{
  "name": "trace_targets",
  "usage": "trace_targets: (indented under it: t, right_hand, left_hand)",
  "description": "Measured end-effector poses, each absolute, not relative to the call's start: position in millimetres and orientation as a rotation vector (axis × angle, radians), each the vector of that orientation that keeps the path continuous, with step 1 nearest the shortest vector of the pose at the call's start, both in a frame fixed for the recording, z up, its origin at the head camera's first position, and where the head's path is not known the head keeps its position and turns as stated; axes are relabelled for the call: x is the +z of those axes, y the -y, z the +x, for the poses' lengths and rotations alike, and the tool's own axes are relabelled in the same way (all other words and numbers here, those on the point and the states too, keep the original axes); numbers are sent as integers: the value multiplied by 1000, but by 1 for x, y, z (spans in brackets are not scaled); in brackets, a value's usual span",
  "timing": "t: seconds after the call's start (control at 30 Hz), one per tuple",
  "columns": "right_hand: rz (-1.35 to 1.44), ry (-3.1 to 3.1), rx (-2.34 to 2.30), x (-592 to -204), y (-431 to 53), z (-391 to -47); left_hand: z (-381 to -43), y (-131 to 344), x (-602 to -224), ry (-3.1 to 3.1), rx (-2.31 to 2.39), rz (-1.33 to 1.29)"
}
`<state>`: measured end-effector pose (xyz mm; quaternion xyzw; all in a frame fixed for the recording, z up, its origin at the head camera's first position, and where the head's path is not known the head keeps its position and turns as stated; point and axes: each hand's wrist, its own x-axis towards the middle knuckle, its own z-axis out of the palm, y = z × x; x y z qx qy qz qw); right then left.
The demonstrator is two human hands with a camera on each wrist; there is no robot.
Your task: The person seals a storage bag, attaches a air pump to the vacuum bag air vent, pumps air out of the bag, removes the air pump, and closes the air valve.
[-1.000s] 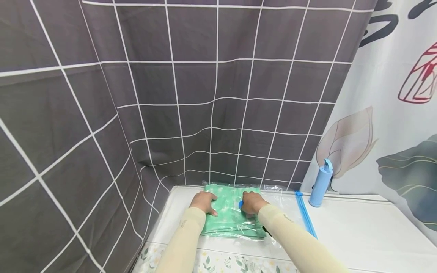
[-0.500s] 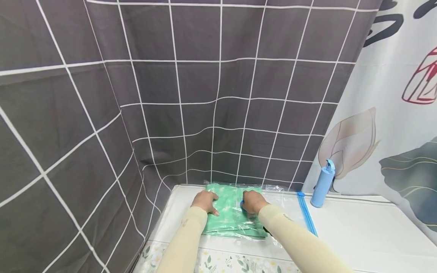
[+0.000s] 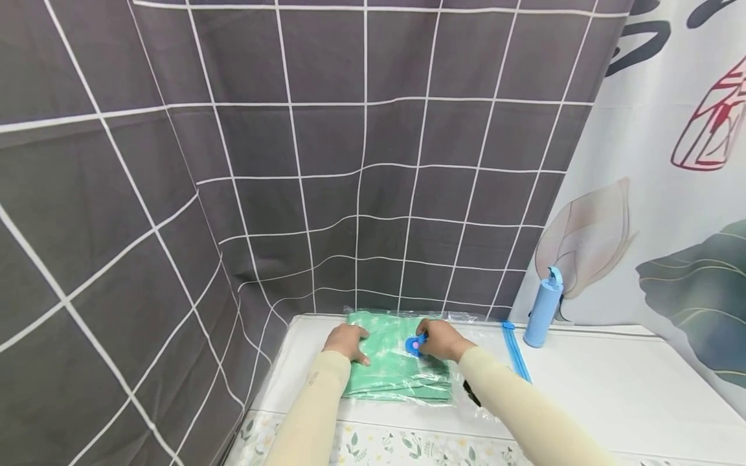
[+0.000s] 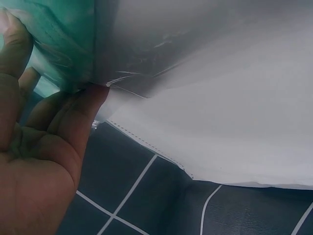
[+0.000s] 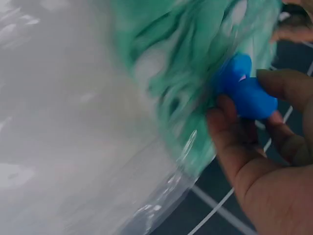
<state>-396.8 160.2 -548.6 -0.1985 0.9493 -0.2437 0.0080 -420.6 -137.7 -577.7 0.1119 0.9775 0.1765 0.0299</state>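
A clear vacuum storage bag (image 3: 476, 335) lies flat on the white table, with folded green cloth (image 3: 381, 356) inside its left part. My left hand (image 3: 345, 343) grips the bag's left edge, thumb over the cloth; the left wrist view shows its fingers (image 4: 73, 110) along the edge. My right hand (image 3: 441, 339) pinches the blue valve cap (image 5: 257, 98) on top of the bag between thumb and fingertips. The cap stands tilted beside the round blue valve (image 3: 414, 345), whose pinkish centre shows.
A light blue hand pump (image 3: 543, 310) stands upright at the right back of the table. The bag's blue zip strip (image 3: 515, 353) runs along its right end. A dark grey curtain (image 3: 326, 213) hangs behind, and flowered cloth (image 3: 381, 443) lies along the front.
My right hand has moved slightly right and turned, and the blue cap has come up, baring the valve that the hand covered before. The left hand has kept its hold.
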Motion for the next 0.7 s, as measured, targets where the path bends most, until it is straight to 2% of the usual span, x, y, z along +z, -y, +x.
trace_targets:
  t: [0.07, 0.13, 0.2, 0.4, 0.5, 0.57, 0.63, 0.7]
  right_hand:
    - [-600, -2947, -911, -529, -174, -377]
    - [-445, -2926, -1011, -504, -186, -354]
    - [-361, -2937, -1070, -498, -210, -342]
    - [-146, -3058, -1066, -511, -299, -325]
    - [-31, -3111, -987, -520, -333, -315]
    - [36, -3123, -903, -522, -350, -305]
    - [102, -3134, -840, -528, -364, -298]
    - [167, -3128, -781, -533, -374, -292]
  left_hand:
    - [-430, 140, -591, -3021, 526, 360]
    - [-433, 140, -596, -3036, 511, 381]
    - [-435, 142, -599, -3048, 512, 396]
    - [-418, 138, -579, -3034, 579, 350]
    - [-397, 132, -549, -3009, 582, 314]
    - [-401, 135, -557, -3035, 565, 354]
    - [-395, 132, -548, -3016, 552, 326]
    - [-406, 134, -563, -3028, 534, 341]
